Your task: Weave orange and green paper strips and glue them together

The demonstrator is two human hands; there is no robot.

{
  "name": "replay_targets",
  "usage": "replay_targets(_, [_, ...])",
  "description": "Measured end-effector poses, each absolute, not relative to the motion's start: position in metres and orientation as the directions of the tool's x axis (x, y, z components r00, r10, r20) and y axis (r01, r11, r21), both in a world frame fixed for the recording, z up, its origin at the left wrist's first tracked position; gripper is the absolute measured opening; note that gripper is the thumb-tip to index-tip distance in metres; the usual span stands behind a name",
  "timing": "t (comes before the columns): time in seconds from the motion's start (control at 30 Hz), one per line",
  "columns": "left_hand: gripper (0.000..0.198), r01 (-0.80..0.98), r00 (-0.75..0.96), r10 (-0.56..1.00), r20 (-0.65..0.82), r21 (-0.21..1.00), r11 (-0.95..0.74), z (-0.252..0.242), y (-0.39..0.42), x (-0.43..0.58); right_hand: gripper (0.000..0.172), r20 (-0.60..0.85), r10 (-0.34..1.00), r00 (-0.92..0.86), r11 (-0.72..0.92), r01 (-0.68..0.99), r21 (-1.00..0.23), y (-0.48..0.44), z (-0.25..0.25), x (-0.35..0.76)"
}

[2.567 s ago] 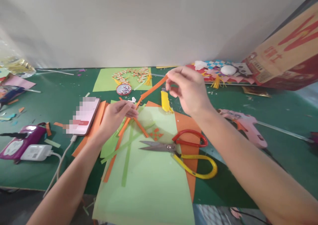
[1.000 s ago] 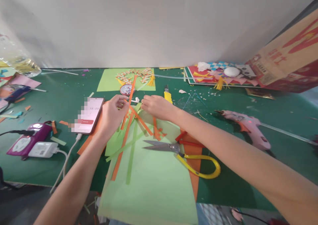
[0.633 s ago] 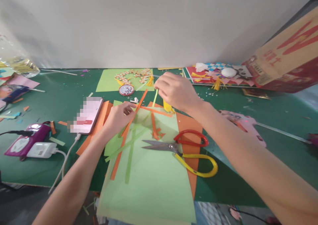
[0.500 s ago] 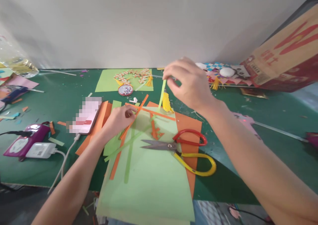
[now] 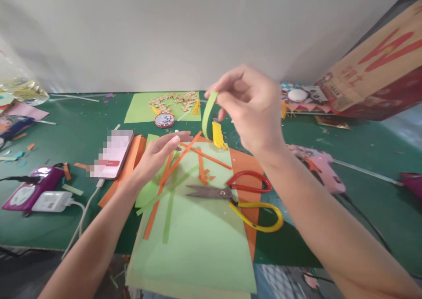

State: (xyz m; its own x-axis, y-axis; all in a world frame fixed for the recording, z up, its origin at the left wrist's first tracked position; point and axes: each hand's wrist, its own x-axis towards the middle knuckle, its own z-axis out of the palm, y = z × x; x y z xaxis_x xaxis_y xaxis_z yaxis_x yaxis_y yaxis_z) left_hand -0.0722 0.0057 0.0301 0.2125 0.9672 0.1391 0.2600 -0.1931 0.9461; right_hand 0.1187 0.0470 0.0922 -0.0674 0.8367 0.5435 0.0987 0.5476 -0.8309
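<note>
One green strip [image 5: 206, 116] has come up higher above the counter [image 5: 99, 114], pinched fast in the grip of the right hand [image 5: 253, 105], so it looks free of the pile. The left hand [image 5: 161, 154], curled a moment ago, now spreads its fingers over the orange strips [image 5: 183, 156] (loosened from them, I'd judge). Scissors [image 5: 223, 193] lie on a green sheet [image 5: 198, 246] overhanging the counter's near edge; a pale wall [image 5: 165, 35] rises behind the back edge.

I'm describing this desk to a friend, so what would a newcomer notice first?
Probably the red-and-yellow-handled scissors, lying partly on the pale green sheet. Next, the right hand raised beyond them, pinching a curved green paper strip, and the pink glue gun at the right.
</note>
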Motion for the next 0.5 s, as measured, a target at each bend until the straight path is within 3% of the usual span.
replay_targets(0.1, [0.048, 0.177, 0.303, 0.946, 0.112, 0.969, -0.172, 0.032, 0.004, -0.073, 0.014, 0.473, 0.871, -0.133, 0.489, 0.127, -0.863, 0.045, 0.087, 0.105])
replay_targets(0.27, [0.032, 0.266, 0.242, 0.968, 0.06, 0.956, -0.126, 0.039, 0.002, -0.067, 0.011, 0.404, 0.9, -0.164, 0.427, 0.142, -0.893, 0.048, 0.078, 0.095])
replay_targets(0.37, [0.035, 0.318, 0.219, 0.974, 0.064, 0.939, -0.133, 0.039, 0.002, -0.067, 0.008, 0.378, 0.91, -0.172, 0.401, 0.127, -0.907, 0.053, 0.071, 0.094])
replay_targets(0.5, [0.04, 0.323, 0.143, 0.983, 0.119, 0.933, -0.16, 0.031, 0.006, -0.072, 0.023, 0.326, 0.935, -0.141, 0.339, 0.081, -0.937, 0.06, 0.066, 0.096])
